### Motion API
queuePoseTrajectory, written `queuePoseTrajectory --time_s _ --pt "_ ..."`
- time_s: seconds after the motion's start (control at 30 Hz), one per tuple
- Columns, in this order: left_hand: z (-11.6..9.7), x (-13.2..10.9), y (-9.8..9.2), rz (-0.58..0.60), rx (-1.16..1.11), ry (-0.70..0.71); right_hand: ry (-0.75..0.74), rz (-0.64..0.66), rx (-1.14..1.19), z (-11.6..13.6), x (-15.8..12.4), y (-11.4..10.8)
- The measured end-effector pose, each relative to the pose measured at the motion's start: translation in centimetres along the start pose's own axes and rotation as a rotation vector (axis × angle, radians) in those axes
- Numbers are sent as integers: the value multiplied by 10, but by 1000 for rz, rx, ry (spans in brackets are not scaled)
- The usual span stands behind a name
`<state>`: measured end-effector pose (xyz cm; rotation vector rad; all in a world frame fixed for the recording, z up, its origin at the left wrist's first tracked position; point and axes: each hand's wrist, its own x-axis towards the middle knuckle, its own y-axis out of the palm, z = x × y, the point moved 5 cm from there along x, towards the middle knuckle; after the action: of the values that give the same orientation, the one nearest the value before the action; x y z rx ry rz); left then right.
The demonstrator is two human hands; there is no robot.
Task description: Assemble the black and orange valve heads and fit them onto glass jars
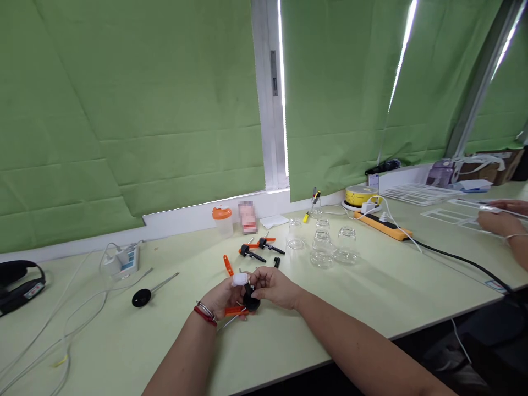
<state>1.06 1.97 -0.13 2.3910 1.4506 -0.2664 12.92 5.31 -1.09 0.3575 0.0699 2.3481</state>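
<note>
In front of me, above the table, my left hand (223,297) is closed around a black and orange part with a thin metal rod (231,322) sticking out below. A white translucent piece (240,279) shows at its thumb. My right hand (273,287) pinches the black round part (251,301) of the same assembly from the right side. Fingers cover much of the assembly, so its exact kind is unclear. Just beyond my hands lie an orange handle (228,265) and a small black part (277,262). Farther back rest black and orange crank-like pieces (252,253).
Several clear glass jars (322,250) stand right of centre. An orange-lidded cup (223,221) is near the wall. At left are a black disc with a rod (142,297), a power strip (127,263) and cables. An orange power strip (383,225) and another person's hand (501,221) are right.
</note>
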Motion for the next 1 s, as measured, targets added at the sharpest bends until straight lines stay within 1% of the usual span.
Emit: queuePoseTrajectory --time_s 0.23,0.4,0.53,1.0 --pt "-1 1 0 15 -8 12 -23 8 -6 3 -1 1" --pt "0 1 0 -10 1 -7 -22 34 -40 5 -1 3" --pt "-2 1 2 -13 6 -11 -36 17 -32 7 -2 3" --pt "-4 0 4 -9 11 -13 -11 13 -40 1 -1 0"
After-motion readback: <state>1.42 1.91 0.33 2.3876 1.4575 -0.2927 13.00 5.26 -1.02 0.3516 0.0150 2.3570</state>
